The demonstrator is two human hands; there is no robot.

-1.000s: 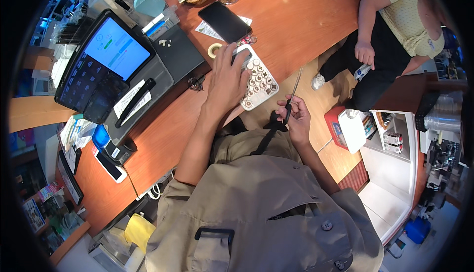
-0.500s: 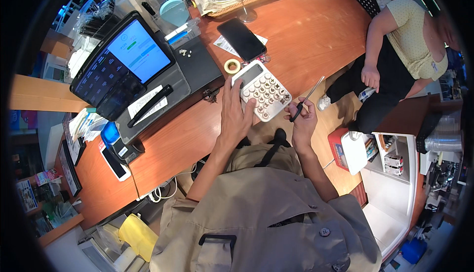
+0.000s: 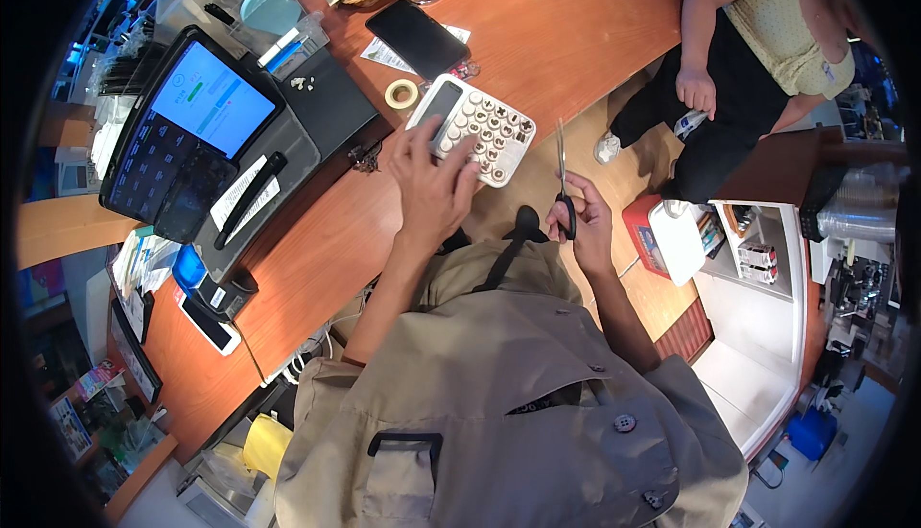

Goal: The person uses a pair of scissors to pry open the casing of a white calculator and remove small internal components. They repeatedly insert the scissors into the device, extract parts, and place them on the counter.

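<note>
At the edge of the smooth wooden counter [image 3: 556,24], the left hand [image 3: 430,187] lies with fingers spread over the white, round-keyed calculator [image 3: 491,133], probably steadying it. The right hand [image 3: 587,223] grips black-handled scissors [image 3: 568,211], fingers curled around them, slim metal blades pointing outward, perhaps for safety.

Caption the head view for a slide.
Left hand at a white calculator, right hand holding black-handled scissors by a wood-toned counter.

And here the room is crossed by a reddish-brown wooden counter [image 3: 566,10], its top brushed with light. On the right, pale wood-toned floor [image 3: 657,305] is bordered by a white open cabinet [image 3: 743,322]; at far left, a light wooden panel [image 3: 62,228] is seen.
</note>
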